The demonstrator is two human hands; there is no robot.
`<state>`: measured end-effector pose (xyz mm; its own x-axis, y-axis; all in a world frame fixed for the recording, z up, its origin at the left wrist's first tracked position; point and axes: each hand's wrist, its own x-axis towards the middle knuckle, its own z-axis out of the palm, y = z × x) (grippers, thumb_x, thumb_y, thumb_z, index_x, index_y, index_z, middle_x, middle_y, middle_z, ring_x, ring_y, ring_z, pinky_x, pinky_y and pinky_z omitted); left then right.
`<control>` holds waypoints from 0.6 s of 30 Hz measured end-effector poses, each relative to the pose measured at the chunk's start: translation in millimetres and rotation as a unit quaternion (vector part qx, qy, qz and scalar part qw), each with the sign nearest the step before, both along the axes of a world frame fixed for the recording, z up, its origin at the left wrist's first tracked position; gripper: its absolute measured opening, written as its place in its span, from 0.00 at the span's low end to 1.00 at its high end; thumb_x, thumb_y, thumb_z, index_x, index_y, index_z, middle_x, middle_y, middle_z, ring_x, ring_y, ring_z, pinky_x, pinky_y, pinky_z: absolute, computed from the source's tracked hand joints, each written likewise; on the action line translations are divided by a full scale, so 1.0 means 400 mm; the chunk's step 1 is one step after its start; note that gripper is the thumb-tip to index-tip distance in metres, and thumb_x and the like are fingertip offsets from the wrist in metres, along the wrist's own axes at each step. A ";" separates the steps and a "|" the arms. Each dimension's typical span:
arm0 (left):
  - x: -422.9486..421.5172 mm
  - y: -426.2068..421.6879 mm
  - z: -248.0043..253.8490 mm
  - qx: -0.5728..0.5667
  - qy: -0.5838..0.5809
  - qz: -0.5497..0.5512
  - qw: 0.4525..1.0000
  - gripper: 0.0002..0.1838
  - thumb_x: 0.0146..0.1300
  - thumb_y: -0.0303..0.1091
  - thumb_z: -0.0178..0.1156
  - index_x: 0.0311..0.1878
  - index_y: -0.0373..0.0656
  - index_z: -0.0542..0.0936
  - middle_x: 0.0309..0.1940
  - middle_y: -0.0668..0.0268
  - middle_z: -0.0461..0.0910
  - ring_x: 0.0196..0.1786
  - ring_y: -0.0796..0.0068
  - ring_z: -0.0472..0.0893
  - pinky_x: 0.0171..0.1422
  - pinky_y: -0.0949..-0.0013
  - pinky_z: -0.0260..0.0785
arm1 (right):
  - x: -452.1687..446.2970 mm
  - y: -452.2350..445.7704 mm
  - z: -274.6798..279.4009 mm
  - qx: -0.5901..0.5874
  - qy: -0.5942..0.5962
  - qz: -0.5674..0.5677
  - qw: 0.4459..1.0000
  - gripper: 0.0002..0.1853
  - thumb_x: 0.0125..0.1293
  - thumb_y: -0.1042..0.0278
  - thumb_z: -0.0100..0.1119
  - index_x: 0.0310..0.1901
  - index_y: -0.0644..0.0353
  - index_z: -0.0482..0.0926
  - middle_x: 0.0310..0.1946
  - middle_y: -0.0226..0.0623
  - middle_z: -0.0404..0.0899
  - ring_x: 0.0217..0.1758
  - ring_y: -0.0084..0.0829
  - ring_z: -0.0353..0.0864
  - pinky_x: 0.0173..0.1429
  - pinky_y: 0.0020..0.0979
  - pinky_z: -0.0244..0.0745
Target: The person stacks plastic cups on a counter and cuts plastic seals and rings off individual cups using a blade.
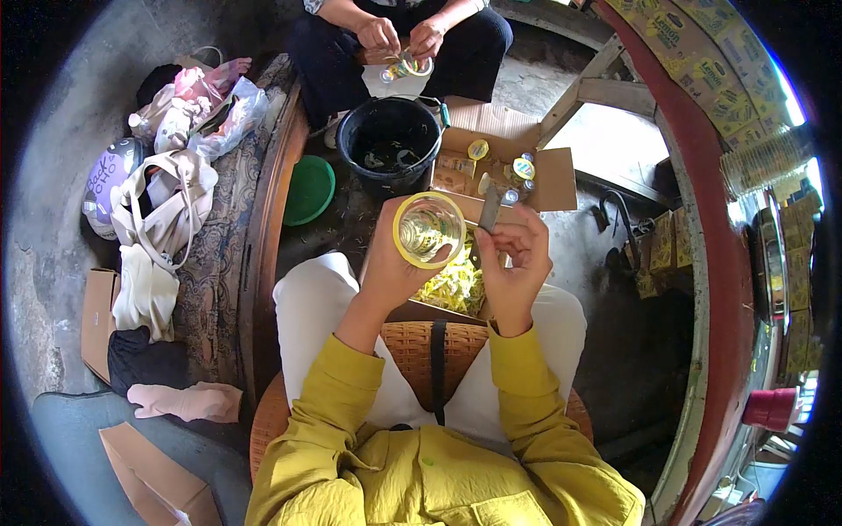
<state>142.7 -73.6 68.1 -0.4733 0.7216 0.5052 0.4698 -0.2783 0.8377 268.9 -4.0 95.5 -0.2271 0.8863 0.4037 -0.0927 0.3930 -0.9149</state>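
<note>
By the curled left hand (392,256), a clear cup (428,230) is held; by the half-closed right hand (514,265), a flat blade (489,207) is pinched. Probably light and easily dented, the cup is best gripped gently round its side, above yellow scraps (454,285)

A wicker chair (409,348) stands on grey floor (618,351).

head view | head-worn | faces forward and down | left hand (386,263), right hand (516,265) near | co-worker (377,35) farther
</note>
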 end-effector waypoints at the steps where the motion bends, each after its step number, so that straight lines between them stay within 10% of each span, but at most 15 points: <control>1: 0.002 0.000 -0.001 0.002 0.002 0.003 1.000 0.31 0.44 0.34 0.69 0.51 0.37 0.66 0.44 0.57 0.70 0.47 0.61 0.72 0.53 0.66 0.64 | 0.004 0.010 -0.021 0.010 -0.012 0.002 1.000 0.08 0.49 0.83 0.61 0.32 0.65 0.78 0.26 0.39 0.78 0.27 0.24 0.79 0.33 0.22 0.74; 18: 0.006 0.007 -0.014 -0.012 0.073 0.008 0.997 0.30 0.40 0.34 0.68 0.48 0.38 0.68 0.43 0.55 0.71 0.47 0.52 0.69 0.55 0.57 0.61 | 0.019 0.029 -0.010 0.099 -0.109 0.062 0.987 0.03 0.52 0.76 0.60 0.28 0.65 0.80 0.24 0.40 0.79 0.28 0.30 0.78 0.34 0.27 0.71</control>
